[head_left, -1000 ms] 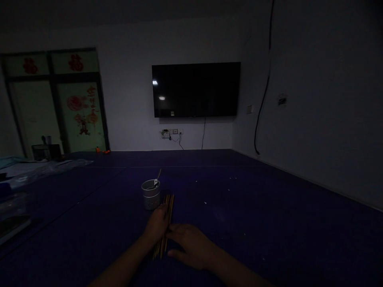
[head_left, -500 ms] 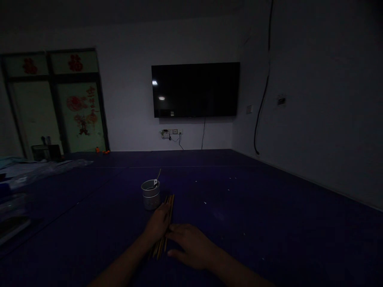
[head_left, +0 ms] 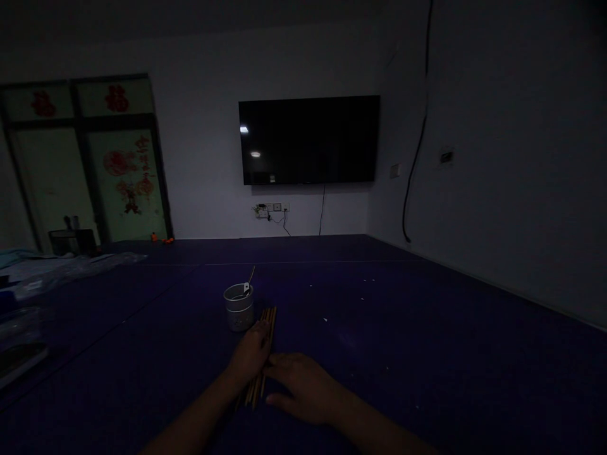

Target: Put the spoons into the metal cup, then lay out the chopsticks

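A bundle of thin wooden sticks (head_left: 269, 319) lies on the dark blue surface (head_left: 427, 354), pointing away from me. My left hand (head_left: 250, 355) rests flat on top of the sticks, fingers stretched toward their far ends. To its right, my right hand (head_left: 303, 385) lies palm down with fingers spread, its fingertips touching the sticks' near part. Just beyond the sticks stands a small grey metal cup (head_left: 238, 307) with a spoon handle (head_left: 250, 280) sticking out of it.
The room is dim. A black screen (head_left: 308, 140) hangs on the far wall above a socket strip (head_left: 270, 209). Crumpled plastic sheets (head_left: 57, 268) and a dark box (head_left: 73, 241) sit at the far left. Small white specks dot the surface to the right.
Both hands stay on the sticks; the view has shifted very slightly, nothing else has moved.
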